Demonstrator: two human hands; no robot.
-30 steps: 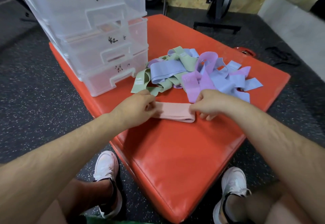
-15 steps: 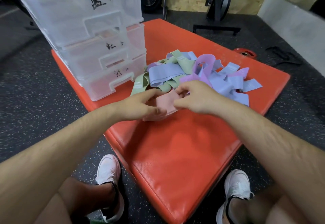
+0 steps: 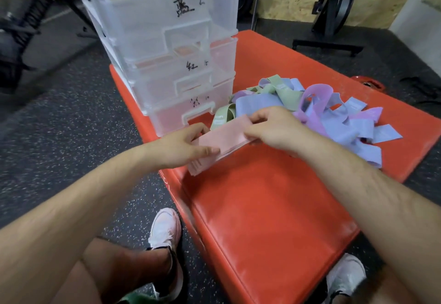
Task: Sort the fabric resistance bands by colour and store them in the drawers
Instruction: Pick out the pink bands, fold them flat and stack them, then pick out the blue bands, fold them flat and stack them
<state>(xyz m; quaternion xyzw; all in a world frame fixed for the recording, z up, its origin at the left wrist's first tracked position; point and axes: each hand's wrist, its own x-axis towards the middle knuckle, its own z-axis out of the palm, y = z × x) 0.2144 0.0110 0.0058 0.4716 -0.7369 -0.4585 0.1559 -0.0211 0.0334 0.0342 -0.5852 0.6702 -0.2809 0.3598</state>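
While both hands meet over the near left part of an orange mat (image 3: pixel 262 208), they hold a folded pink band (image 3: pixel 224 140) between them. The left hand (image 3: pixel 183 146) pinches the band's lower left end, with the thumb flat on top and the fingers (image 3: pixel 201 128) tucked behind. The right hand (image 3: pixel 274 129) grips the upper right end, its fingers curled over the fold. The band slants down to the left. Its lower corner hangs near the mat's left edge, and I cannot tell whether it touches the mat.

Just behind the hands a stack of clear plastic drawers (image 3: pixel 167 53) stands on the far left corner of the mat. Each front has a handle and a black handwritten mark. To the right of the stack, a loose pile of bands (image 3: pixel 338 117) in green, blue and purple lies on the mat, partly hidden by the right hand.

The mat rests on a dark speckled floor (image 3: pixel 71 148). Two white shoes (image 3: pixel 164 229) sit at its near edge, and a red weight plate (image 3: pixel 367 84) lies beyond its far right side.
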